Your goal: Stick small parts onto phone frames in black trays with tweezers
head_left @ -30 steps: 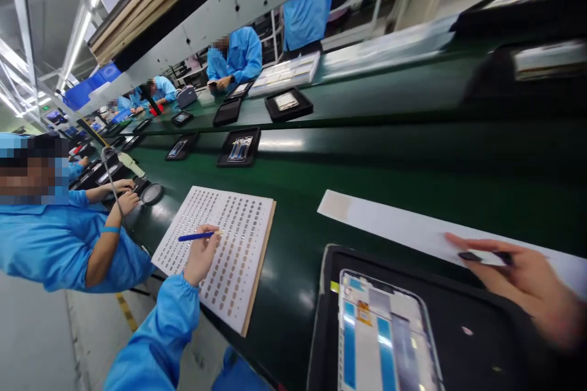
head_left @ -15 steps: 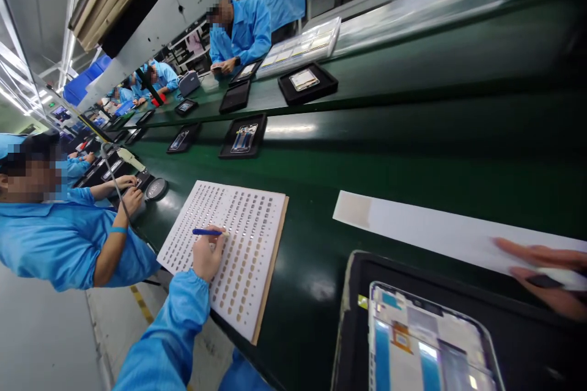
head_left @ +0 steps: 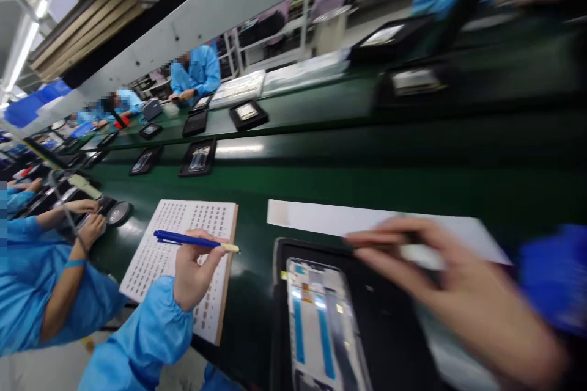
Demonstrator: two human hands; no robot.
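A: Head view: the left hand (head_left: 195, 272) pinches a blue pen (head_left: 195, 241) between thumb and fingers, over the near right part of the dotted sheet (head_left: 160, 238). The right hand (head_left: 458, 293) is blurred; its fingers look drawn together at the tips, but I cannot tell whether they hold anything.

B: How far along does the work look?

A: My guess is mid-way. The phone frame (head_left: 316, 324) lies open in its black tray (head_left: 394, 342), just right of the sheet, with nothing yet set into it by either hand. The sheet has many rows of small pads on it. The pen tip sits off the sheet's right edge, not on a pad.

B: Which way does the pen point?

A: Its pale tip points right, toward the tray; its long axis runs nearly level, left to right, across the sheet's width. A white strip (head_left: 367, 223) lies beyond the tray, well right of the sheet. A co-worker's sleeve (head_left: 27, 293) is left of the sheet.
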